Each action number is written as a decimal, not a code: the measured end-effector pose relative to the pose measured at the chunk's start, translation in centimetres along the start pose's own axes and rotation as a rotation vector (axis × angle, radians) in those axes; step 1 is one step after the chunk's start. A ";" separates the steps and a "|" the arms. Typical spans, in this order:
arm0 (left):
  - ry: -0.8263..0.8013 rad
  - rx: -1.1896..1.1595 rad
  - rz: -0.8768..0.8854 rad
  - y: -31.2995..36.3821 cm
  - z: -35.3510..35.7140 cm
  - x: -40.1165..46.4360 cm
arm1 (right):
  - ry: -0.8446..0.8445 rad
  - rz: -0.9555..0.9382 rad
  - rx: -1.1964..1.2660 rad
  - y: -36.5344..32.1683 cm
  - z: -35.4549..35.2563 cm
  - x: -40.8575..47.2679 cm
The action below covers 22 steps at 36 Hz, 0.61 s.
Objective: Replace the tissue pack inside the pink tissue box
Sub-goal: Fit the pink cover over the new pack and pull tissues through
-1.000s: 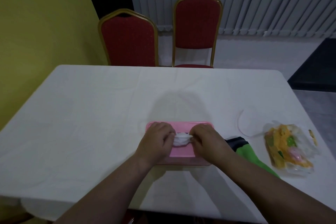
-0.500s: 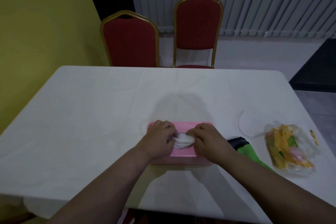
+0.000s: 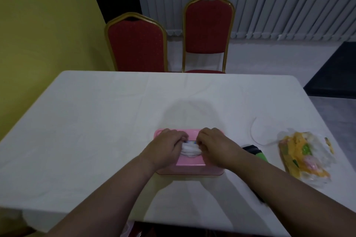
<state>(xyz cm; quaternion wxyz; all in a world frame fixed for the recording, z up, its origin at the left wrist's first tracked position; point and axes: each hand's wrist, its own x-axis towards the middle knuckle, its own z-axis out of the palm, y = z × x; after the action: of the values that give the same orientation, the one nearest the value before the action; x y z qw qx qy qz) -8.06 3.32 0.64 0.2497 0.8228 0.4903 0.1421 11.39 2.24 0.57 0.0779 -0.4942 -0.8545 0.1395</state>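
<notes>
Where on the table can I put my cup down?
The whole left side of the table is bare, from the pink box out to the edge. The far strip near the red chairs is bare too. Right of the box it is crowded: a green thing and a crinkly wrapper lie there.

The left hand (image 3: pixel 167 147) and the right hand (image 3: pixel 215 147) cover most of the top of the pink tissue box (image 3: pixel 189 167), so the opening can hardly be seen. Only a small white bunch of tissue (image 3: pixel 190 149) shows between them. The fingertips are curled under and hidden, so each grip cannot be made out. A green and black thing (image 3: pixel 257 153) lies partly under the right arm. The counter (image 3: pixel 96 131) is cut off at the bottom edge.
</notes>
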 end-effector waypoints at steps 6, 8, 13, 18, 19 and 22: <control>-0.155 0.097 0.010 -0.3 -0.9 0.6 | 0.011 0.036 -0.001 -0.2 0.1 -0.7; -0.173 0.099 0.031 -0.2 -1.2 0.7 | 0.038 0.055 0.026 -0.4 0.0 -1.0; -0.197 0.093 0.061 0.3 -2.2 0.6 | 0.049 0.034 0.040 0.0 -0.8 -1.4; -0.171 0.211 0.104 0.5 -2.4 0.5 | -0.040 0.028 -0.040 0.5 -0.7 -0.4; -0.160 0.235 0.106 0.4 -2.4 0.5 | -0.053 0.036 -0.063 0.6 -0.9 -0.3; -0.108 0.234 0.109 -0.1 -2.1 0.3 | -0.118 0.033 -0.094 0.8 -1.9 0.2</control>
<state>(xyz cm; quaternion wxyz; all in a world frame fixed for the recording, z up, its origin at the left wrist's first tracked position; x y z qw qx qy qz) -9.05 4.21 2.35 0.1702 0.8783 0.4437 0.0530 12.47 3.09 2.12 0.0018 -0.5024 -0.8549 0.1294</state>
